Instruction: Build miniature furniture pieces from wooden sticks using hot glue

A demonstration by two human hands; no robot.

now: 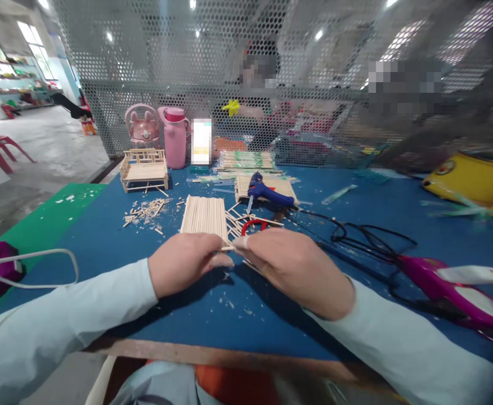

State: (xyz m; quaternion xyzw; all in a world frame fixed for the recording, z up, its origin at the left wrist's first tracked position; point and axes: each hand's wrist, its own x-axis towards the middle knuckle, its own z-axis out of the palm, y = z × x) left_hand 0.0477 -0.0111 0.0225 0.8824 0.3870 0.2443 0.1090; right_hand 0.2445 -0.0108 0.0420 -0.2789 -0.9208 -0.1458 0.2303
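Note:
My left hand (187, 261) and my right hand (291, 264) meet near the front middle of the table, fingers closed in a pinch. Between their fingertips is a short thin wooden stick (228, 248). Another stick slants below my right hand's fingers; whether they hold it I cannot tell. Just beyond my left hand lies a flat panel of wooden sticks (205, 216) set side by side. Loose sticks (233, 225) lie to its right, by a red loop-shaped handle (252, 225). A blue glue gun (267, 194) rests on another stick panel (242, 188).
A small bench made of sticks (145, 171) stands at the back left, with stick offcuts (147, 212) before it. Behind are a pink bottle (175, 138), a lit phone (201, 140) and a mesh screen (145, 62). Black cable (352, 230) runs to a purple power strip (453, 292).

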